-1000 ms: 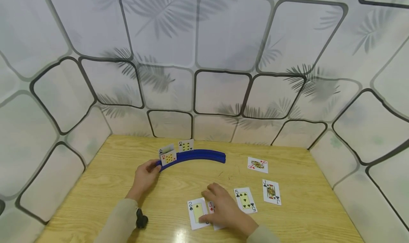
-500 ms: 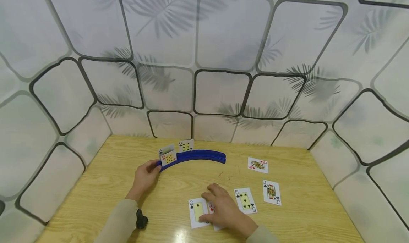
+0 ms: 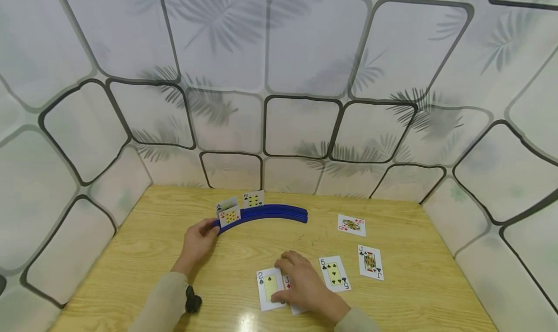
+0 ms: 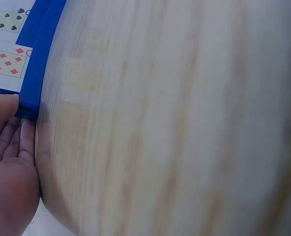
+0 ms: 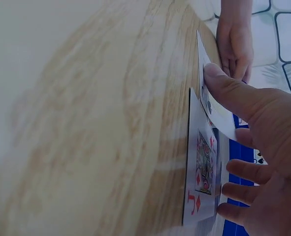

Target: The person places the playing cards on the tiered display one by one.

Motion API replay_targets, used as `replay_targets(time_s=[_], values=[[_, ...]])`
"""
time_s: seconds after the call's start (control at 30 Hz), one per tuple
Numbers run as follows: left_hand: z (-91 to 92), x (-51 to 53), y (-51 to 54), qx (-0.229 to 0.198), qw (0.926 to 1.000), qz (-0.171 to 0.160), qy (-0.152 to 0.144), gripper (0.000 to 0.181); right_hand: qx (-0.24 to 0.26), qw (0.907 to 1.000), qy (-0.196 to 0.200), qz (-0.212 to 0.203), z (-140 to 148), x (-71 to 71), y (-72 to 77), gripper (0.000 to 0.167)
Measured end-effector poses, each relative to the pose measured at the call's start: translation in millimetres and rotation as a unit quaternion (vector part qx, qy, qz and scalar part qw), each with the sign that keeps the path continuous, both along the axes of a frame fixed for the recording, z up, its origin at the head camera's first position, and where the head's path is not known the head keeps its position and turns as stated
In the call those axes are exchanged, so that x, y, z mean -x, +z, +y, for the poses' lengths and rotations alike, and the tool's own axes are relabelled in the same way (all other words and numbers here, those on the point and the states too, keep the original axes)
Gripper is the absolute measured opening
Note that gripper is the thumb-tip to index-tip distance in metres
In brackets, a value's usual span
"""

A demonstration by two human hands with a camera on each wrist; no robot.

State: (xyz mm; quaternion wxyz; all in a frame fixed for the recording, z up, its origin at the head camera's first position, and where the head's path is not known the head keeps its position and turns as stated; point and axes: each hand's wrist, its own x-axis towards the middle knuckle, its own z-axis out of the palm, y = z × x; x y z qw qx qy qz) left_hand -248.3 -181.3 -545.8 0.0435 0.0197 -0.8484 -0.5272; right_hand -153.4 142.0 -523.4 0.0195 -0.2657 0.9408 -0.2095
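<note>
Two cards lie nearest the person: the two of spades (image 3: 269, 291), pinched between the right hand's (image 3: 305, 286) thumb and index finger, and just beside it the jack of diamonds (image 5: 202, 167), face up and largely covered by that hand in the head view. Next to these on the wood-grain tabletop (image 3: 244, 254) is the five of clubs (image 3: 334, 274), with the jack of clubs (image 3: 370, 262) beyond it to the right. Farther on, the left hand (image 3: 198, 241) grips the near end of a curved blue card holder (image 3: 274, 211), its thumb and fingers about that end. In the holder stand a diamond card (image 3: 229, 216), an ace (image 3: 225, 204) behind it, and a black six (image 3: 254, 199). The queen of diamonds (image 3: 351, 225) lies flat to the right, before a patterned backdrop (image 3: 301, 128).
</note>
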Motion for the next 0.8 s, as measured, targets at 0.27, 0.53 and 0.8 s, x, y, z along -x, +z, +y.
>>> replay_targets(time_s=[0.27,0.53,0.8], values=[[-0.7,0.0,-0.6,0.004,1.0,0.0,0.004,0.034,0.034,0.9991,-0.008,-0.024,-4.0,1.6,0.4,0.067],[-0.4,0.3,0.2,0.007,1.0,0.004,0.004,0.034,0.097,0.9926,-0.009,-0.072,-7.2,5.7,3.2,0.05],[1.3,-1.2,1.1,-0.004,1.0,0.001,0.004,0.034,0.176,0.9754,-0.029,-0.13,-6.4,9.9,3.9,0.041]])
